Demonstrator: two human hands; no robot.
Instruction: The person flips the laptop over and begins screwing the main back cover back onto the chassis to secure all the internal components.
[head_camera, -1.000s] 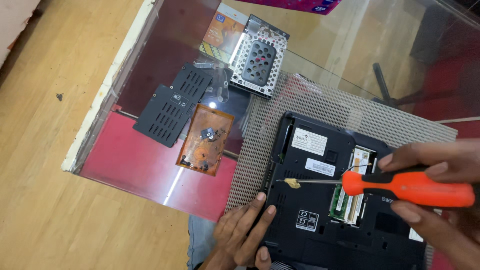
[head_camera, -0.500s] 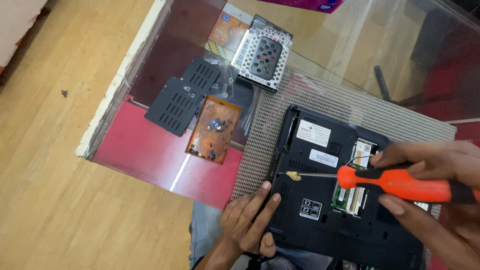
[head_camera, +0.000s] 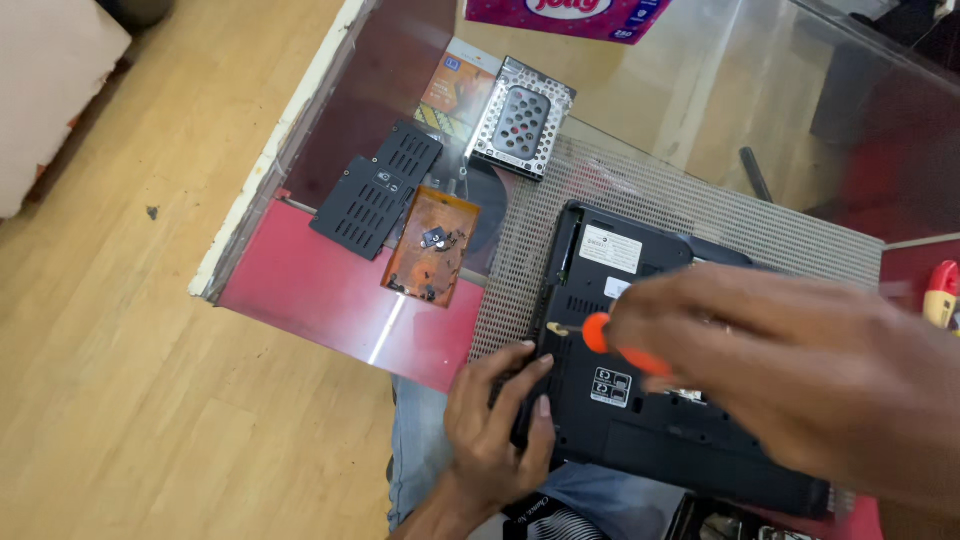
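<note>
Head view: right hand (head_camera: 790, 370) grips screwdriver (head_camera: 625, 350), left hand (head_camera: 500, 420) steadies laptop (head_camera: 640, 420); orange tray (head_camera: 432, 247) holds screws.

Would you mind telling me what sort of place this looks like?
Probably a home or small repair spot: a glass table on a wooden floor, an opened laptop, removed cover panels, and an orange screw tray.

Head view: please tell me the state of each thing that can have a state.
laptop: upside down, bottom covers removed.
screwdriver: held by right hand, tip at the laptop's left edge.
left hand: pressing on the laptop's corner.
vented covers: lying detached on the glass.
orange tray: holding small screws.
</note>
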